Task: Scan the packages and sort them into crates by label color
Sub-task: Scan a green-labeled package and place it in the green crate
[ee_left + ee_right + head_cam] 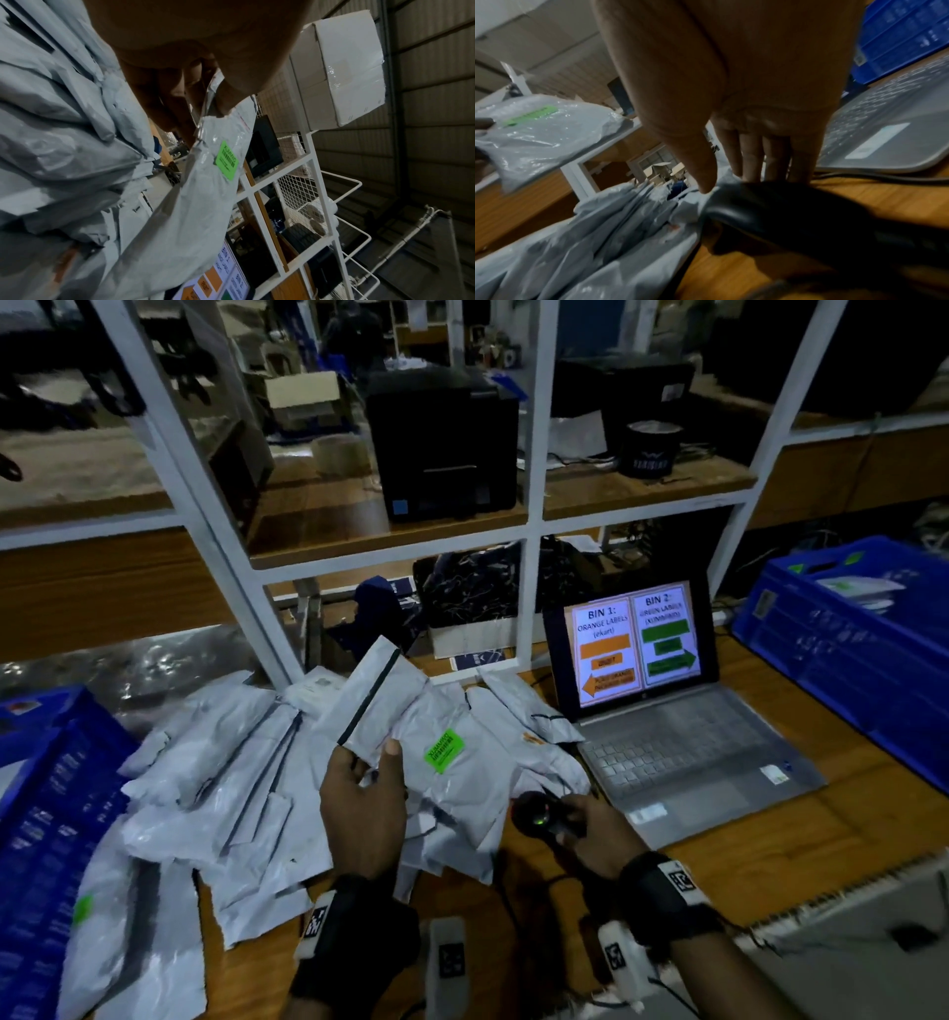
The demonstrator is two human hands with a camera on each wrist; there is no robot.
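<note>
Wooden bench top (729, 860) ran under a white shelving frame (534, 516) in a dim storeroom; above it, the left hand (362, 806) held a grey mailer package (452, 778) lifted off the pile, thumb on the front face and fingers curled behind its upper edge, as the left wrist view also showed (203, 203); a green label (444, 750) with a barcode sat on the face turned toward the camera (227, 160). Just right of that package, the right hand (590, 829) gripped a black handheld scanner (542, 816) by its handle, its head turned toward the package and a small green light showing on it; the right wrist view gave the scanner (782, 213) as a dark blur under the fingers (752, 154), low over the wood. Beneath and to the left lay the heap of other grey packages (231, 788), overlapping one another; one at the right edge of the heap carried an orange mark (529, 738). Beside the heap stood an open laptop (683, 747); its screen (634, 644) read BIN 1 with orange labels and an arrow left, BIN 2 with green labels and an arrow right. One blue crate (847, 654) stood at the far right with packages in it; another blue crate (56, 793) stood at the far left. A black printer (441, 444) sat on the shelf above.
</note>
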